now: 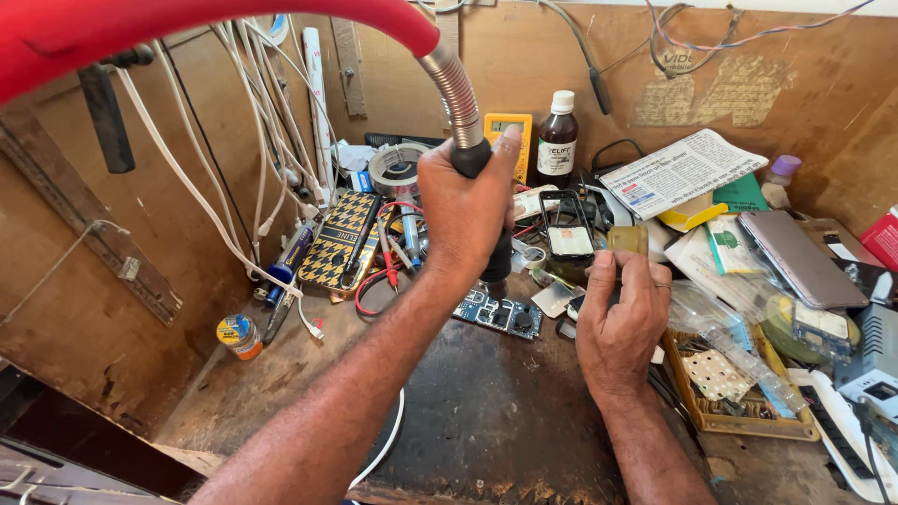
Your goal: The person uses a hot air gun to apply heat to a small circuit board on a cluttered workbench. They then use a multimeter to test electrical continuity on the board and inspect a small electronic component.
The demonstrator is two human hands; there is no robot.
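The left hand (465, 210) is gripping the hot-air wand (482, 201), fingers wrapped tight; the right hand (619, 323) is resting by a circuit board (500, 313), its fingers seemingly curled.

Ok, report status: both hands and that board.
Left hand gripping hot-air wand, nozzle down. Right hand on small parts beside it. Circuit board flat below nozzle, clutter all round.
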